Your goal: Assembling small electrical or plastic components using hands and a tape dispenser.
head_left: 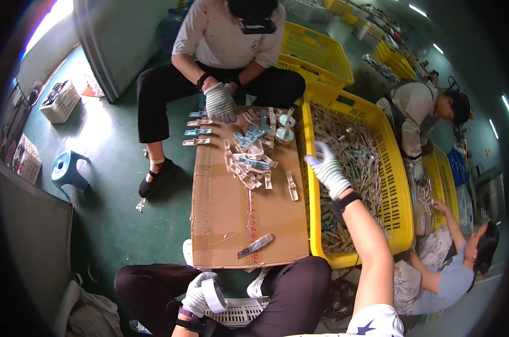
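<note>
My left hand (195, 295), in a striped glove, is closed around a roll of white tape (214, 296) above my lap. My right hand (329, 171), gloved likewise, reaches over the near-left rim of a yellow crate (405, 224) filled with clothespins (353, 163). Its fingers are apart, and no object shows in them. Left of it, a cardboard box (221, 208) carries a loose heap of pink and blue clothespins (251, 154). One pink clothespin (291, 186) lies apart, nearest my right hand. Close to the box's near edge lies a flat grey-black tool (255, 246), perhaps a cutter.
Across the box sits a co-worker with gloved hands (219, 104) beside clothespins clipped along the box's left edge (197, 132). A blue stool (70, 169) stands on the green floor at left. Two more people work at right. Another yellow crate (322, 53) stands behind.
</note>
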`<state>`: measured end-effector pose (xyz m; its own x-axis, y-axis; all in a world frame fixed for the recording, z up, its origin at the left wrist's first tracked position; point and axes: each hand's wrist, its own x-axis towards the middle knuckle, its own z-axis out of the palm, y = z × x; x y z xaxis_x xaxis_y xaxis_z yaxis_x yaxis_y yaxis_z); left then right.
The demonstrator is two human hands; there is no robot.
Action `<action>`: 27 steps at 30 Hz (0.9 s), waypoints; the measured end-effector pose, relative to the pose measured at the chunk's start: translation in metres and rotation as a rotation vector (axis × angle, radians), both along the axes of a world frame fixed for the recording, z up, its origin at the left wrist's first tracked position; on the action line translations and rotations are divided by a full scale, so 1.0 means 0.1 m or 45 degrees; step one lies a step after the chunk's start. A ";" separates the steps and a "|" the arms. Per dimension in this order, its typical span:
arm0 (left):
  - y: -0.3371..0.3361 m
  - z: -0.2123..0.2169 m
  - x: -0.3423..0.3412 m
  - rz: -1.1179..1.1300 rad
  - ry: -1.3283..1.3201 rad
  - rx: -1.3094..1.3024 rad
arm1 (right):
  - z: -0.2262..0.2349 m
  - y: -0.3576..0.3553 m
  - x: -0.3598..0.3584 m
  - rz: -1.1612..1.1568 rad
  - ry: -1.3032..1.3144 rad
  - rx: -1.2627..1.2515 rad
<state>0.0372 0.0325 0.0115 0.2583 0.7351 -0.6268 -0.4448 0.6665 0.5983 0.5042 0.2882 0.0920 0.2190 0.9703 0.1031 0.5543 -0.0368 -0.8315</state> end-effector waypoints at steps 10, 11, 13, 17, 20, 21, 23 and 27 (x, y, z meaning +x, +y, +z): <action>0.14 0.01 0.13 0.110 -0.045 -0.194 | -1.36 -1.92 1.00 0.674 -0.787 -1.390; 0.14 -0.04 0.12 0.119 -0.030 -0.245 | -1.56 -2.07 0.94 0.820 -0.960 -1.321; 0.11 -0.08 0.01 0.135 0.019 -0.243 | -1.40 -1.77 0.66 0.684 -1.090 -1.384; 0.19 0.07 0.19 0.046 0.143 -0.238 | -1.55 -1.48 0.92 0.613 -0.875 -1.673; 0.16 -0.02 0.14 0.043 0.185 -0.203 | -1.70 -1.55 0.83 0.697 -0.842 -1.549; 0.16 0.00 0.16 0.044 0.189 -0.202 | -1.76 -1.64 0.82 0.699 -0.838 -1.547; 0.16 0.06 0.19 0.046 0.246 -0.190 | -1.85 -1.77 0.83 0.626 -0.782 -1.252; 0.18 -0.02 0.11 0.051 0.173 -0.226 | -1.84 -1.63 0.75 0.585 -0.855 -1.354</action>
<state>0.0486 0.0505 0.0091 0.1357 0.6180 -0.7744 -0.3966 0.7501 0.5291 0.5794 0.1250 -0.0920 0.0585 0.6170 -0.7848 0.9780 -0.1930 -0.0788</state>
